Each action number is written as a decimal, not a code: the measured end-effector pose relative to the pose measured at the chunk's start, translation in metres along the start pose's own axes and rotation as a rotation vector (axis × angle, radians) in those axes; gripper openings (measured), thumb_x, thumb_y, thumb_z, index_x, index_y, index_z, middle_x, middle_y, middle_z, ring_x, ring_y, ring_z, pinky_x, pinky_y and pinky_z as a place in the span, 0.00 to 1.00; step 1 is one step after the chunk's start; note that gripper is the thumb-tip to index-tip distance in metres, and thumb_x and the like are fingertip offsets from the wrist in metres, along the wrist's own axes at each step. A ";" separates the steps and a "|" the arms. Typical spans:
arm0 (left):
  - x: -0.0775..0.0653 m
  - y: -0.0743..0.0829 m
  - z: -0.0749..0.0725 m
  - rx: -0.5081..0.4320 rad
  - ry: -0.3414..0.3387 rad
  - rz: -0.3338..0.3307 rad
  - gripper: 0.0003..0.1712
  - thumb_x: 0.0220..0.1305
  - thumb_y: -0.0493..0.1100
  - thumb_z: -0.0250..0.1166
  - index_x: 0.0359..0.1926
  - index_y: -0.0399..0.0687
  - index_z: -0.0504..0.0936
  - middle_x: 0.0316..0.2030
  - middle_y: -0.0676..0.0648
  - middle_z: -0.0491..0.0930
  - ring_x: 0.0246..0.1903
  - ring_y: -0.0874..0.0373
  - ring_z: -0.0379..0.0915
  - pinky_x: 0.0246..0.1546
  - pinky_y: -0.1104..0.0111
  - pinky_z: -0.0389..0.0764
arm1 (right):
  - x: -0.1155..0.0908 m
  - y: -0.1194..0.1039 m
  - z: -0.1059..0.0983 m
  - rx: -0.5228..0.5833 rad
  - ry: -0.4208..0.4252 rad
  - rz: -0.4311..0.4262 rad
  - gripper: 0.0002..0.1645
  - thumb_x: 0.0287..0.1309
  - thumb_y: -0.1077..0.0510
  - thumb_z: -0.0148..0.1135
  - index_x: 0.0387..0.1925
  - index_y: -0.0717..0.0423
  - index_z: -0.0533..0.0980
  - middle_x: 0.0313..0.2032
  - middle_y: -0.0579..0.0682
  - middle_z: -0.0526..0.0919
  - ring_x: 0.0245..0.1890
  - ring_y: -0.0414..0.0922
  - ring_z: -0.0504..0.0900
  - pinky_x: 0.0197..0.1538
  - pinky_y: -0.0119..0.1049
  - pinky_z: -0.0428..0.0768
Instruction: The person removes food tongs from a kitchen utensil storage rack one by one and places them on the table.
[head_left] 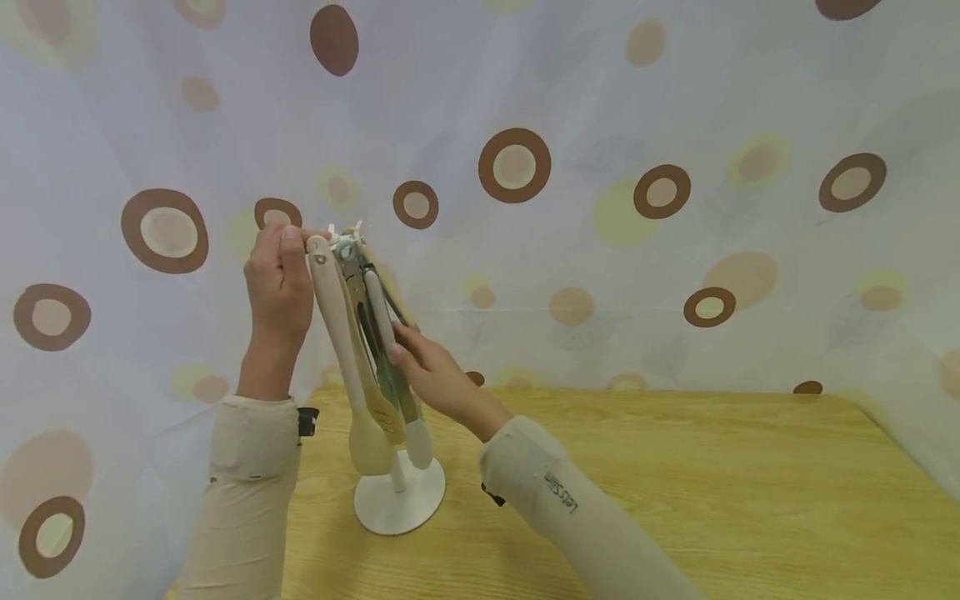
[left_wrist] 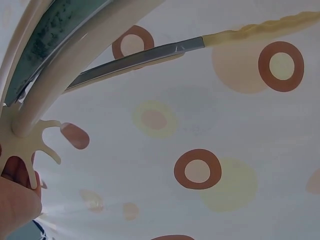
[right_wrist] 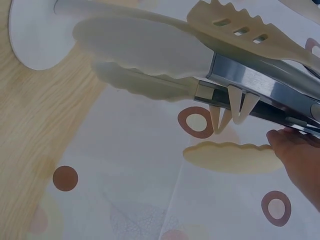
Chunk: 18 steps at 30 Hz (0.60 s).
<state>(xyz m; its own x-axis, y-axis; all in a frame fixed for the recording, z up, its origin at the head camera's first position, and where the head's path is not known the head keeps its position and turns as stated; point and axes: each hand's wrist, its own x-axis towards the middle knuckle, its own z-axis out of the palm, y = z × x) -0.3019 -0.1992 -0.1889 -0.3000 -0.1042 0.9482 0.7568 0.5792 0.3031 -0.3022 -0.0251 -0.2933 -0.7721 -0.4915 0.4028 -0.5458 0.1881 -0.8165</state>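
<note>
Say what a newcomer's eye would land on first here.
Probably the cluster of utensils around the white stand, left of centre in the head view, with the left hand at the stand's top and the right hand on the metal tongs. Next comes the brown-ringed backdrop behind the wooden table.

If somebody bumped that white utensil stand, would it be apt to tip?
The stand may well tip: utensils hang from hooks at its top, which probably makes it top-heavy. Its round, flat base should resist a gentle nudge. The utensils would likely swing, hanging by their ends.
</note>
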 end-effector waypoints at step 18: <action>0.000 0.001 -0.001 -0.013 -0.009 0.010 0.22 0.70 0.41 0.43 0.32 0.28 0.77 0.34 0.32 0.79 0.32 0.58 0.64 0.35 0.72 0.61 | -0.002 0.000 0.007 0.075 0.138 -0.049 0.28 0.69 0.56 0.52 0.65 0.64 0.65 0.58 0.59 0.76 0.58 0.50 0.76 0.57 0.35 0.73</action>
<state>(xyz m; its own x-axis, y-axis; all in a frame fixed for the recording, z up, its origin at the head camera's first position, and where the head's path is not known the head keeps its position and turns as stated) -0.3006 -0.1990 -0.1887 -0.2971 -0.0910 0.9505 0.7672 0.5698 0.2944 -0.2984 -0.0297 -0.2971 -0.7856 -0.3760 0.4915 -0.5617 0.1001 -0.8212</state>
